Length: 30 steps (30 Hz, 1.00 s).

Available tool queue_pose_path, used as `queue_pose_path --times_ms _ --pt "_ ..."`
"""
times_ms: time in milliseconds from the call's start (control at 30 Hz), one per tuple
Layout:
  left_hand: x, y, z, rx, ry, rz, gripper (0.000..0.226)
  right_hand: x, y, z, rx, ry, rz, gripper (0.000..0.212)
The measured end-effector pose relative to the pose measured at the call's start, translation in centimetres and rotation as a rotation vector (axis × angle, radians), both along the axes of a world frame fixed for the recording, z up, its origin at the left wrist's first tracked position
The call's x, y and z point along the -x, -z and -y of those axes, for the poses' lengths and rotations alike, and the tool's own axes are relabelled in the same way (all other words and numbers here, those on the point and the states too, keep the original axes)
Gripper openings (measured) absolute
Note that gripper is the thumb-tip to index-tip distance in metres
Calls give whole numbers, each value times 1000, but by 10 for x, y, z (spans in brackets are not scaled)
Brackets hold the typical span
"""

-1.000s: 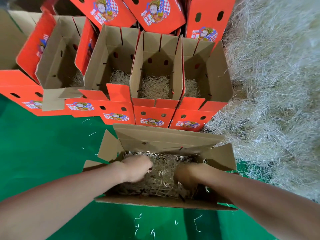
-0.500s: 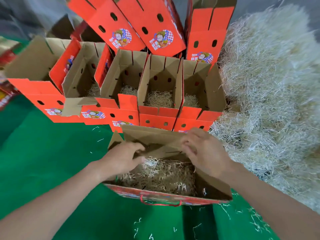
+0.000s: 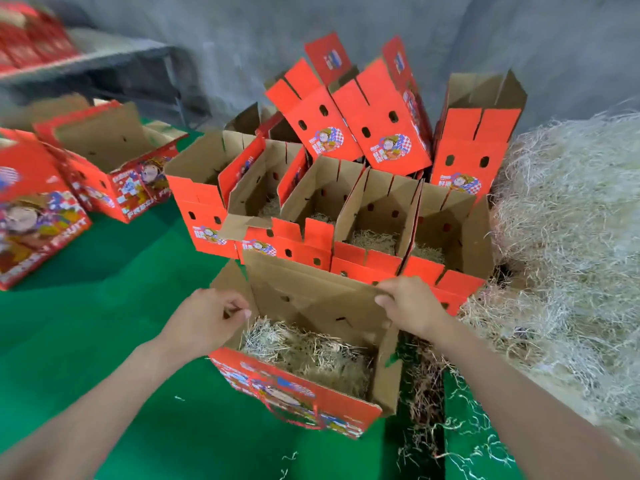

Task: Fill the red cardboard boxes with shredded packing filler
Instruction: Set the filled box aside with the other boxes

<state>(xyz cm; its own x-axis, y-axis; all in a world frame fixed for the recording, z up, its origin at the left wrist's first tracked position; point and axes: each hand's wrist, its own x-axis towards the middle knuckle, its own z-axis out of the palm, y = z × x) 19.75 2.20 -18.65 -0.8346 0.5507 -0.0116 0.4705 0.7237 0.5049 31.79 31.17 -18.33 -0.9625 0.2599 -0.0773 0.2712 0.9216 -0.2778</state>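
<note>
1. The near box (image 3: 294,389) stands open on the green surface (image 3: 104,341), just in front of the row of open boxes (image 3: 377,209); a bed of filler (image 3: 311,355) lies across its bottom, well below the rim
2. The left hand (image 3: 204,320) sits at the box's left end with fingers curled, seemingly pinching the edge of the end flap (image 3: 228,282); the exact contact is hard to make out
3. The right hand (image 3: 412,306) grips the top right corner of the tall rear flap (image 3: 311,289); thumb on the inner face, fingers wrapped over the back
4. Judged from this, the loading of this box looks done and the step in hand is handling the box itself by its flaps, either squaring them up or shifting it toward the row
5. The boxes behind each show only a thin layer of filler; the big heap (image 3: 571,220) lies to the right, touching the row's right end
6. The next move likely calls for both hands to act together so the cardboard does not twist; then a free hand must reach right to the heap for a fresh clump
</note>
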Motion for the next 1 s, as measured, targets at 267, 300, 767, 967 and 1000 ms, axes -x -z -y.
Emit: queue_pose_path --times_ms 267,300,767,967,1000 --pt "-11 20 35 -216 -692 -147 82 79 0 62 236 -98 -36 22" --pt "-14 21 30 -373 -805 -16 96 83 1 64 222 -111 -3 24" --pt "-17 4 -26 -720 -877 912 44 96 23 71 234 -147 -78 35" --pt "0 -19 -4 -714 -753 603 64 116 5 89 377 -182 -227 24" --pt "1 -27 0 -719 -724 538 68 120 1 91 410 -188 -234 29"
